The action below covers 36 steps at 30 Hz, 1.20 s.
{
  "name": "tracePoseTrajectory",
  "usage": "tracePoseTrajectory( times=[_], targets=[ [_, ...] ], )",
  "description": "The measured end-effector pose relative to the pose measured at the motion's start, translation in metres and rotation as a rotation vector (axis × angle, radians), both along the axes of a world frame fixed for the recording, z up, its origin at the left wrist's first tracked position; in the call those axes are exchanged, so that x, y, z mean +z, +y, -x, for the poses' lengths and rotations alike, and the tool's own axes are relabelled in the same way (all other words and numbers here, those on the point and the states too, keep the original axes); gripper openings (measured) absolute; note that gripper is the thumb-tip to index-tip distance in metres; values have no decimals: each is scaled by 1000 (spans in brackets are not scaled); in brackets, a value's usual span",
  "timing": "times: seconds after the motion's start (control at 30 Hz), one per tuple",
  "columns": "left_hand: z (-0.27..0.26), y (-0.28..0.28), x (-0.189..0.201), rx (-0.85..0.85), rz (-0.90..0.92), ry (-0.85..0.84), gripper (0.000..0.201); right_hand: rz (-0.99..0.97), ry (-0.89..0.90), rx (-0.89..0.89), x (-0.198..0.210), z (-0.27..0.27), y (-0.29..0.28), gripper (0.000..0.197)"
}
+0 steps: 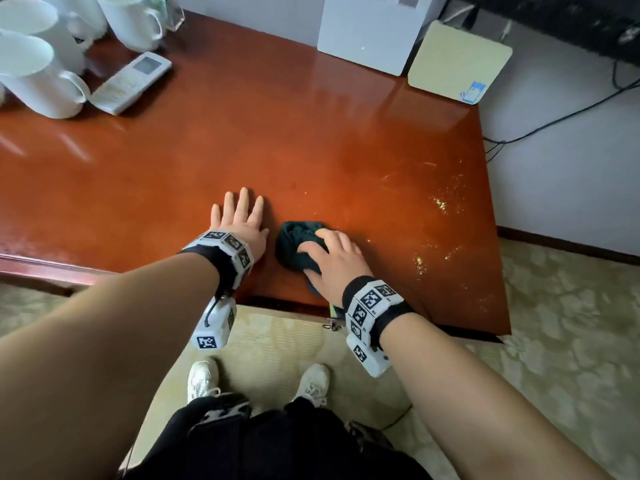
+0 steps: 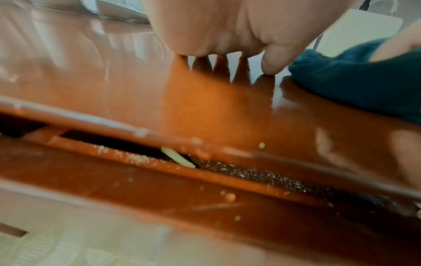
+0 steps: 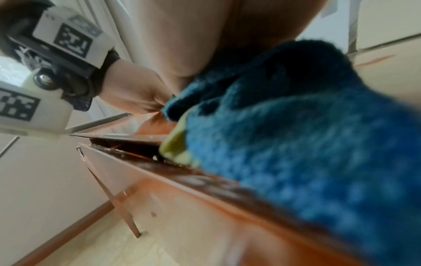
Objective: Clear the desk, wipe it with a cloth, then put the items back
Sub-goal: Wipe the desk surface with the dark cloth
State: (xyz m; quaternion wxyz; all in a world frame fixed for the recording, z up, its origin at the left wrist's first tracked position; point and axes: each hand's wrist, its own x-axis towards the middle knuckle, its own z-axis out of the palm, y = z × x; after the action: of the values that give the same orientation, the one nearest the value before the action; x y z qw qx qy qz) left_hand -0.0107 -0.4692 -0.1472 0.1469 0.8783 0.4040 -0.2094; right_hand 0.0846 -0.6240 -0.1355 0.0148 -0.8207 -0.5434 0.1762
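Note:
A crumpled dark teal cloth (image 1: 298, 242) lies on the glossy red-brown desk (image 1: 242, 140) near its front edge. My right hand (image 1: 332, 256) lies on top of the cloth, fingers bent over it and gripping it. The cloth (image 3: 307, 136) fills the right wrist view, with a yellow patch at its edge. My left hand (image 1: 239, 216) rests flat on the desk just left of the cloth, fingers straight and spread. In the left wrist view the left fingertips (image 2: 271, 66) touch the wood, and the cloth (image 2: 355, 79) lies to their right.
White mugs (image 1: 38, 77) and a white remote (image 1: 130, 83) stand at the desk's back left. A white box (image 1: 367, 32) and a cream box (image 1: 457, 60) stand at the back right. Golden crumbs (image 1: 440, 206) are scattered by the right edge. Cables (image 1: 554, 123) trail down the wall.

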Motion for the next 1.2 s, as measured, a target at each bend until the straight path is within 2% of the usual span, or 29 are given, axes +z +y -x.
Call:
tracePoseTrajectory(
  times=[0.07,0.17,0.23,0.27,0.33,0.43,0.6,0.7,0.77,0.87,0.97,1.03,1.1,1.2],
  targets=[
    [2,-3,1,-12,-2,9,61,25,-20,-54,1,-15,-21,39],
    [5,-3,3,-37,3,20,64,51,-60,-319,5,-36,-44,39],
    [9,-4,3,-66,10,37,65,8,-47,-431,7,-33,-41,38],
    [10,-4,2,-73,12,45,65,-43,-23,-424,8,-26,-34,39],
    [9,-3,1,-70,0,49,65,-118,29,-292,9,-4,-18,40],
    [8,-5,3,-71,3,62,66,-4,48,-97,2,19,-12,42],
    [-1,-12,7,-32,-13,94,66,67,14,-204,-1,-19,-44,42],
    [-11,-24,11,-115,2,106,66,79,2,-376,0,-44,-67,42],
    [-18,-32,12,-139,29,99,66,61,-5,-429,3,-51,-71,41],
    [-27,-40,12,-81,41,95,66,-2,-4,-335,8,-48,-62,39],
    [-29,-43,9,-54,26,91,66,-41,41,-55,11,-37,-48,40],
    [-29,-44,9,-48,15,94,66,0,50,50,8,-35,-47,40],
    [-32,-45,9,-32,19,99,66,47,37,42,3,-45,-51,41],
    [-37,-46,8,14,22,102,66,34,25,-124,0,-72,-64,41]
  ],
)
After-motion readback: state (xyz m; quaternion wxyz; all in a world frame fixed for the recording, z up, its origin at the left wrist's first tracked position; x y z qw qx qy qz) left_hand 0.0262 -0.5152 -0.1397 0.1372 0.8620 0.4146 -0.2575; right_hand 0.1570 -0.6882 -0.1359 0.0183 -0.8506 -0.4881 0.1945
